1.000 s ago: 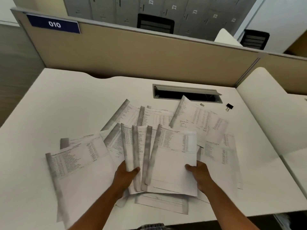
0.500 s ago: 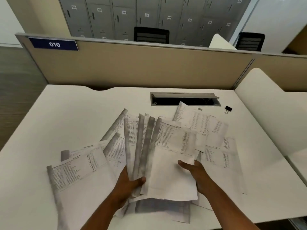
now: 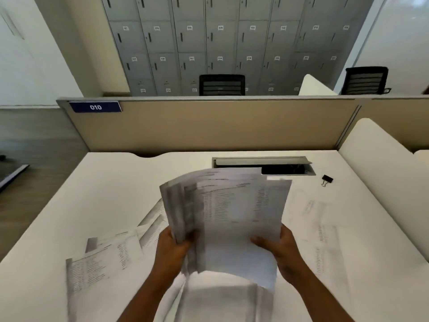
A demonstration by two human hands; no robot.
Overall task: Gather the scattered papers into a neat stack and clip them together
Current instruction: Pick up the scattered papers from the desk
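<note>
I hold a fanned bundle of printed papers [image 3: 232, 212] upright above the white desk [image 3: 104, 182]. My left hand [image 3: 173, 249] grips its lower left edge and my right hand [image 3: 282, 249] grips its lower right edge. More loose sheets [image 3: 102, 259] lie flat on the desk to the left, others [image 3: 318, 224] to the right, and some [image 3: 222, 296] under my forearms. A black binder clip [image 3: 326, 180] rests on the desk at the far right, apart from both hands.
An open cable tray [image 3: 287, 167] is set into the desk behind the bundle. A beige partition [image 3: 209, 124] labelled 010 closes the far side, and a curved white divider [image 3: 383, 163] bounds the right side. Grey lockers and two black chairs stand beyond.
Both hands have lifted the gathered sheets off the desk and tipped them upright. The view has tilted upward, showing more of the lockers.
</note>
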